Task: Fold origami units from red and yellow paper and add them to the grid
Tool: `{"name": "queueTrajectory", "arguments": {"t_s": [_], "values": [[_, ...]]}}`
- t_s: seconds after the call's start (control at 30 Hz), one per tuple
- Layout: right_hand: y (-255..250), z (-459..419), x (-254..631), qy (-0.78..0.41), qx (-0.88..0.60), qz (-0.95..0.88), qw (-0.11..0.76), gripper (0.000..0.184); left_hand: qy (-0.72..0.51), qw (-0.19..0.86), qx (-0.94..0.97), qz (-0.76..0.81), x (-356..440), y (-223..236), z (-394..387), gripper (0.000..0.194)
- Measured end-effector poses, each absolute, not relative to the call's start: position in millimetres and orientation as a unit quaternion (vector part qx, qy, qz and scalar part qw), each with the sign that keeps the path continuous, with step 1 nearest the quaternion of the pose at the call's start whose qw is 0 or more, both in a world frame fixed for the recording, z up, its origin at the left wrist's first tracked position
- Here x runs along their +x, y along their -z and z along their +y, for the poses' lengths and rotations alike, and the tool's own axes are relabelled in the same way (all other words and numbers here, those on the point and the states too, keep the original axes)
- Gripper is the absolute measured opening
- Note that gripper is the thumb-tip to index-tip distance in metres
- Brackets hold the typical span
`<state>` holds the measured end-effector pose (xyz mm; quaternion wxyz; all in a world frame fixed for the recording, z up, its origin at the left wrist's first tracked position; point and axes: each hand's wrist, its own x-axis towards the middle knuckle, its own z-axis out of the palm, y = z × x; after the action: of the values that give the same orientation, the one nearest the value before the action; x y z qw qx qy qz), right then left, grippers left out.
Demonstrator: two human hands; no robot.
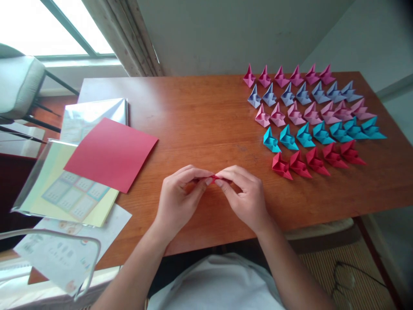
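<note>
My left hand [181,196] and my right hand [243,193] meet near the front edge of the table, each pinching one side of a small piece of folded red paper [214,178]. Most of the paper is hidden behind my fingers, so its full shape does not show. On the right, rows of folded paper figures stand on the table. The nearest row has several red figures [315,162]; behind it come turquoise figures [306,135], light pink figures [295,113], lavender figures [287,95] and, farthest back, magenta figures [280,77].
To the left, a red sheet [111,153] lies over a pack of pale yellow paper [103,215] and a clear plastic-wrapped pack [97,114]. A printed white sheet [64,258] lies nearer me. The brown wooden table [193,116] reaches the wall. A chair [21,86] stands beyond its left end.
</note>
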<state>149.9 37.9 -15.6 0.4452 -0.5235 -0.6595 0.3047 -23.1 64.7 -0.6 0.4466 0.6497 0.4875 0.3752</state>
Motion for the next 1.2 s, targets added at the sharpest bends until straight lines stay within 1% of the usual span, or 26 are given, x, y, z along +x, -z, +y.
{"name": "queueTrajectory", "arguments": {"t_s": [0.1,0.17,0.3,0.43,0.53,0.73,0.83,0.93,1.2], "values": [[14,37,149,-0.318,-0.525,-0.646,0.455,0.008,-0.375,0.394,0.679,0.494,-22,-4,65,0.007],[14,38,149,-0.324,-0.53,-0.639,0.453,0.008,-0.367,0.378,0.69,0.496,-22,-5,65,0.007],[14,38,150,-0.331,-0.534,-0.629,0.457,0.01,-0.363,0.413,0.667,0.504,-22,-1,65,0.005],[13,39,152,-0.326,-0.531,-0.626,0.47,0.011,-0.375,0.464,0.633,0.494,-24,2,66,0.007],[12,38,152,-0.315,-0.544,-0.617,0.473,0.01,-0.363,0.47,0.636,0.492,-26,-1,68,0.007],[16,37,152,-0.333,-0.538,-0.623,0.46,0.008,-0.331,0.386,0.703,0.496,-32,-4,69,0.01],[20,35,154,-0.302,-0.529,-0.666,0.431,0.012,-0.31,0.335,0.74,0.494,-33,-1,65,0.014],[22,32,155,-0.256,-0.518,-0.715,0.394,0.015,-0.317,0.281,0.769,0.478,-33,2,59,0.017],[21,26,155,-0.208,-0.546,-0.718,0.378,0.014,-0.317,0.239,0.797,0.454,-31,10,56,0.014]]}}
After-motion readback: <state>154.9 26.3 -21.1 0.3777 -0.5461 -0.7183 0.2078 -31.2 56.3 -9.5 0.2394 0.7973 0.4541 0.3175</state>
